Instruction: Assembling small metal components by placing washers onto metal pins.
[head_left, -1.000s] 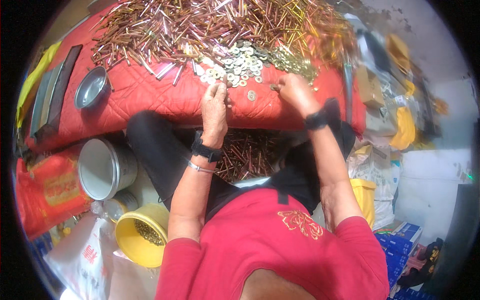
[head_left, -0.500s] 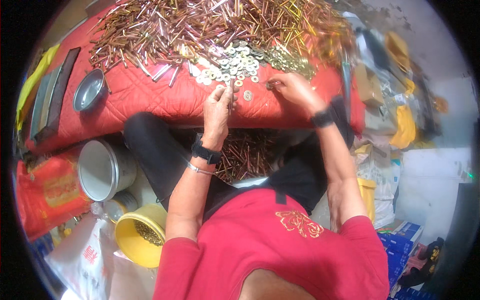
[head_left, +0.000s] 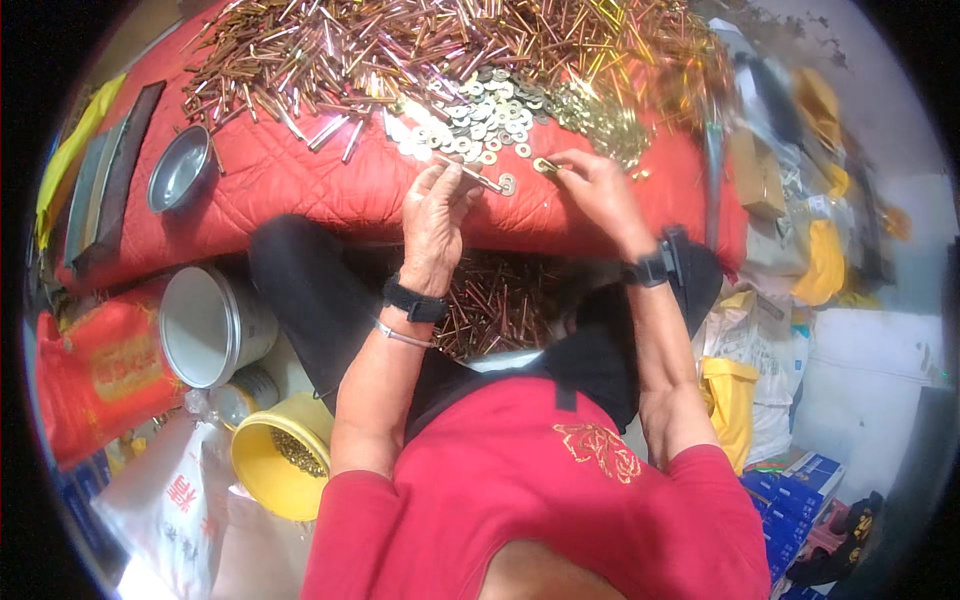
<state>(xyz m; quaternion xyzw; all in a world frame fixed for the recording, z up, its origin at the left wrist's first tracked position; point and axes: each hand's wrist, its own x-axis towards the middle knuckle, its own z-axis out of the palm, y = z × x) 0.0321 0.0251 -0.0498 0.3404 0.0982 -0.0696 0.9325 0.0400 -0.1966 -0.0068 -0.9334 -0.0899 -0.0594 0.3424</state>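
- A metal bowl (head_left: pixel 178 170) at the upper left, tilted.
- A long yellow cloth or bag (head_left: pixel 74 155) farther left, near the picture's rim.
- A pale round bucket (head_left: pixel 198 328) beside a red bag (head_left: pixel 110 375) with yellow markings.
- A yellow bucket (head_left: pixel 262 478), tilted, just right of a white plastic bag (head_left: pixel 160 505) with red print.
- A cardboard box (head_left: pixel 757 178) on the right.
- A yellow bag (head_left: pixel 732 410) below it, near stacked blue boxes (head_left: pixel 785 512).
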